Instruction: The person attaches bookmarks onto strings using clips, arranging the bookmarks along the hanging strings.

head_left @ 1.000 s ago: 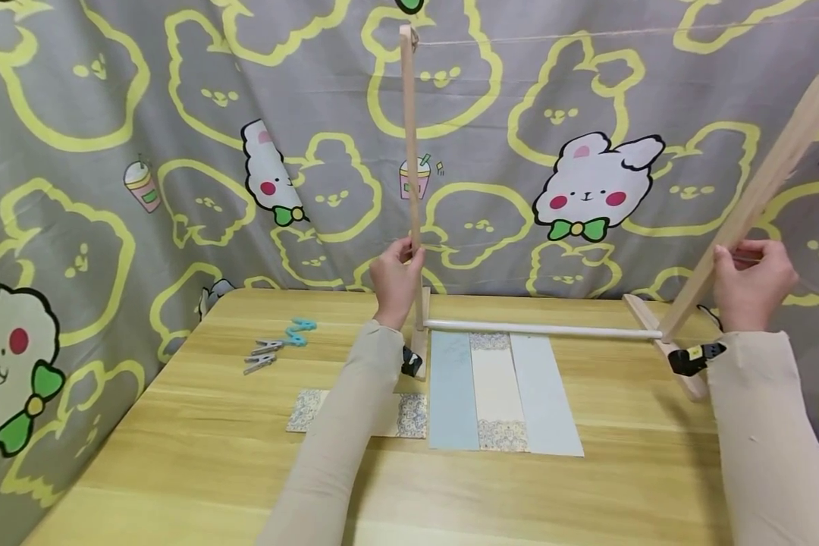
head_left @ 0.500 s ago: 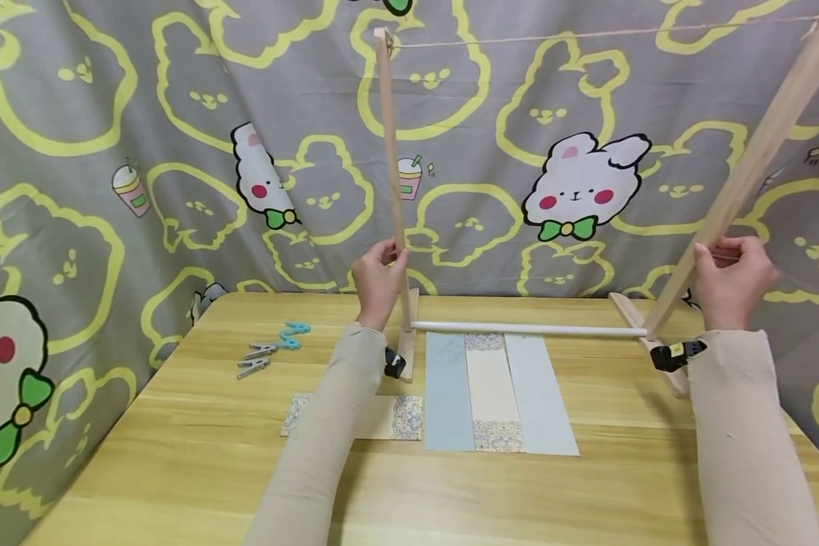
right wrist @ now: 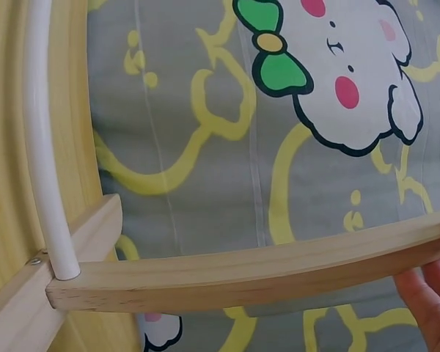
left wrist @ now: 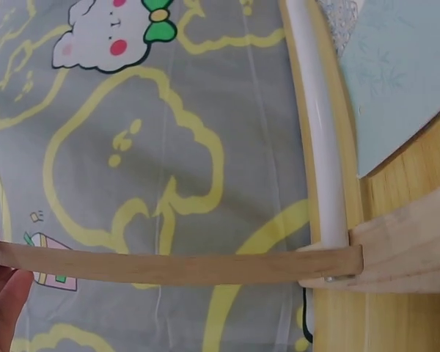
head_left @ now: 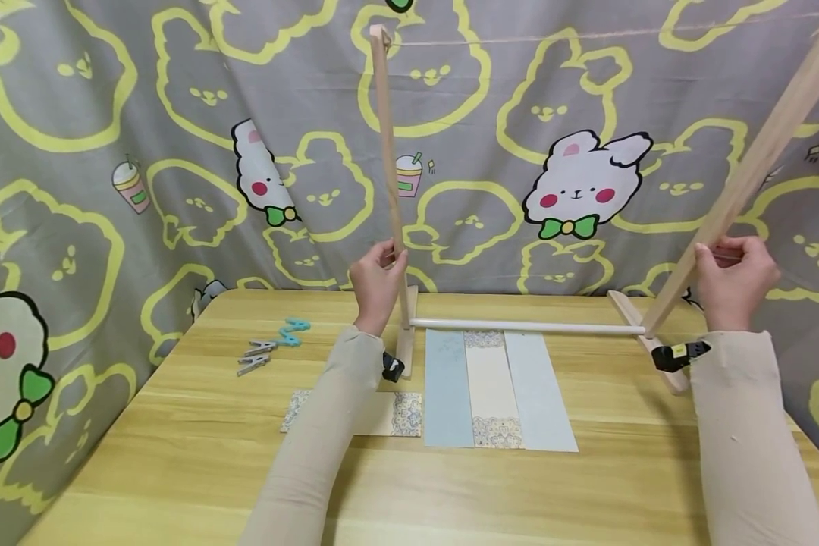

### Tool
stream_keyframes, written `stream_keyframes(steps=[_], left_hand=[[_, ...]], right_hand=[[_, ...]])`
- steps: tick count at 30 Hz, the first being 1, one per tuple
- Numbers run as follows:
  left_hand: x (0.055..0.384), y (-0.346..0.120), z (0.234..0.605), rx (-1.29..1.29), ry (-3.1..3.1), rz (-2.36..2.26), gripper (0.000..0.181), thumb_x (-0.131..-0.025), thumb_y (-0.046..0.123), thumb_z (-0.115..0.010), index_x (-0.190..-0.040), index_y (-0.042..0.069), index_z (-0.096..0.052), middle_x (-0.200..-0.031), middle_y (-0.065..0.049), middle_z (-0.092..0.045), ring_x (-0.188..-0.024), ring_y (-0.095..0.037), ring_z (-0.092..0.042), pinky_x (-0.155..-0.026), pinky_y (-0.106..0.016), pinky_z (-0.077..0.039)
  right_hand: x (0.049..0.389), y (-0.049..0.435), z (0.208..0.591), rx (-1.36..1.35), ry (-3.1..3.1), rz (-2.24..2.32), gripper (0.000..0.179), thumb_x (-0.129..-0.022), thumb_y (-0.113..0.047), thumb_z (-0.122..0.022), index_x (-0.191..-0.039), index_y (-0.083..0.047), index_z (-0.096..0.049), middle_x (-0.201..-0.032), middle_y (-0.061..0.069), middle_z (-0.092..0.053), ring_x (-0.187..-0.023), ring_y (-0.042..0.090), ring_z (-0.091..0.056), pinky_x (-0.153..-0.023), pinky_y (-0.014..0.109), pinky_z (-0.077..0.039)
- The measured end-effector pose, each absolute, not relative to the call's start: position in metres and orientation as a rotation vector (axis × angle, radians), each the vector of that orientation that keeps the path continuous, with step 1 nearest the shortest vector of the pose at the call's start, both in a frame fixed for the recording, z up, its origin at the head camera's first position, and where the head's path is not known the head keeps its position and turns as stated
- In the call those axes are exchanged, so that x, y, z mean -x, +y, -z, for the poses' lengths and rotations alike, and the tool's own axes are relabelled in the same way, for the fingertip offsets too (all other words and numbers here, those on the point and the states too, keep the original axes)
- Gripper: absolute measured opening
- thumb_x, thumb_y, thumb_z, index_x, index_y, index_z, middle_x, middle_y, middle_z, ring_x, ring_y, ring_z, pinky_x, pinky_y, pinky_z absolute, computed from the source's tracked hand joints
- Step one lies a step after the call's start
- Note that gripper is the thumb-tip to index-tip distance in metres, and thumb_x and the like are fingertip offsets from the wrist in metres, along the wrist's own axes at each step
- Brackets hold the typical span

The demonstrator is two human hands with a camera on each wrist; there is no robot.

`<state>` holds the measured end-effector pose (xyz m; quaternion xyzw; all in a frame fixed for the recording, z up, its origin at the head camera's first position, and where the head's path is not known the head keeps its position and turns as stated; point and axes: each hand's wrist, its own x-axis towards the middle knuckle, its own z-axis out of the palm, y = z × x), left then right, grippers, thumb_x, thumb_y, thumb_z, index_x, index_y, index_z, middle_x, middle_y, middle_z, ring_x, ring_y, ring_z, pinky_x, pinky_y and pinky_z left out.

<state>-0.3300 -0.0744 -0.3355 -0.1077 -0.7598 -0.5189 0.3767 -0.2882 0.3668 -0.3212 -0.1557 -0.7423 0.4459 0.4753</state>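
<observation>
A wooden rack with two upright posts stands on the table, a white rod [head_left: 525,327] joining the posts low down and a thin string [head_left: 560,38] stretched between their tops. My left hand [head_left: 377,284] pinches the left post [head_left: 387,136] between thumb and fingers, partway up. On the other side, my right hand [head_left: 737,280] grips the right post [head_left: 757,159] at a similar height. Each wrist view shows fingertips on its post and the rod meeting the post's foot. Before the rod lie a blue strip [head_left: 448,387], a cream patterned strip [head_left: 491,383] and a pale strip [head_left: 541,390].
Another patterned strip [head_left: 407,413] lies crosswise, partly under the left forearm. Several clips lie to the left, grey clips [head_left: 254,365] and blue clips [head_left: 295,326]. A printed curtain [head_left: 314,91] hangs behind the wooden table [head_left: 177,455].
Between the first frame and the middle one, the rack and both hands shifted slightly left relative to the strips. Since then they have stayed nearly still, both hands holding the posts.
</observation>
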Motion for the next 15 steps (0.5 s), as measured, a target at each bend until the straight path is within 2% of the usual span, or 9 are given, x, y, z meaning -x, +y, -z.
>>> stream_keyframes(steps=[3,11,15], left_hand=[[0.328,-0.076,0.336,0.262,-1.953,1.334,0.021,-0.084,0.009,-0.070,-0.102,-0.003,-0.070,-0.094,-0.016,-0.071,-0.080,-0.022,-0.071,-0.067,-0.026,-0.057],[0.328,-0.088,0.336,0.234,-1.956,1.319,0.021,-0.083,0.007,-0.070,-0.101,-0.005,-0.069,-0.094,-0.017,-0.071,-0.079,-0.023,-0.071,-0.067,-0.027,-0.057],[0.329,-0.094,0.334,0.232,-1.951,1.284,0.019,-0.084,0.007,-0.070,-0.099,-0.004,-0.070,-0.093,-0.017,-0.071,-0.079,-0.024,-0.071,-0.067,-0.029,-0.057]], right_hand=[[0.288,0.365,0.321,0.384,-1.835,-1.097,0.022,-0.084,-0.018,-0.068,-0.081,-0.033,-0.052,-0.075,-0.028,-0.048,-0.067,-0.017,-0.049,-0.066,0.005,-0.041],[0.288,0.355,0.323,0.427,-1.910,-1.067,0.009,-0.086,-0.026,-0.066,-0.087,-0.029,-0.058,-0.082,-0.026,-0.048,-0.070,-0.017,-0.047,-0.069,0.006,-0.045],[0.288,0.350,0.322,0.415,-1.908,-1.070,0.009,-0.086,-0.026,-0.067,-0.088,-0.027,-0.058,-0.079,-0.027,-0.047,-0.070,-0.017,-0.048,-0.068,0.005,-0.044]])
